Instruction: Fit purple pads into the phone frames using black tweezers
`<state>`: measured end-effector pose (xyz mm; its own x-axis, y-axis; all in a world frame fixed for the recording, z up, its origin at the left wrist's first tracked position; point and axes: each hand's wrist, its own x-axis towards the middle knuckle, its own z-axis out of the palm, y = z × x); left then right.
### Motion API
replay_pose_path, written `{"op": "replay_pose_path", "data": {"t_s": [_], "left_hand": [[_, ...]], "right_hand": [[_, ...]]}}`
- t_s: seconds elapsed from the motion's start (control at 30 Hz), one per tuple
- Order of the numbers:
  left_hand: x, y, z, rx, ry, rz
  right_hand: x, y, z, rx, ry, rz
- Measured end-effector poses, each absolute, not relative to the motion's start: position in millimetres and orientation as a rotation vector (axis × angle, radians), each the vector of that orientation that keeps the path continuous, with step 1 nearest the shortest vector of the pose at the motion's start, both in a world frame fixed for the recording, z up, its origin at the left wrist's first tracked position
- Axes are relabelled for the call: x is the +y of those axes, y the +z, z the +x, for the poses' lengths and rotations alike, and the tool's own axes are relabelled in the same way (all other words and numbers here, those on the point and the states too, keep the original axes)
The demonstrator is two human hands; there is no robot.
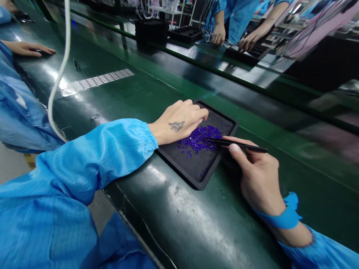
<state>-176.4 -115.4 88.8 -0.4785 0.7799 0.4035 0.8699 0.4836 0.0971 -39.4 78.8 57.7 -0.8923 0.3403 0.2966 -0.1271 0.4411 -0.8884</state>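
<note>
Right fingers (237,152) pinch tweezers (220,141); left fingers (200,113), grip unclear, block part of the tray (185,170), with a cable (67,33) farther left.

Long, glossy dark-green desk (112,102) in a crowded workroom
Pale light glares in patches off the smooth surface, which runs diagonally through the room. A narrow, straight, dark-green rail (238,77) crosses beyond it. Farther back stands a white, thin-framed, open-shelved rack (165,10); the far right is blurred. At left, plain grey floor (11,164) shows beside a yellowish marking (29,160).
</note>
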Motion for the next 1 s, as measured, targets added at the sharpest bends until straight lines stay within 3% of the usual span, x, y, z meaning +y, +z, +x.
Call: {"op": "replay_pose_path", "data": {"t_s": [1.0], "left_hand": [[-114.9, 89.8, -177.2, -2.432, -0.377, -1.408]], "right_hand": [[79.6, 57.7, -38.8, -2.433, 1.199, 0.017]]}}
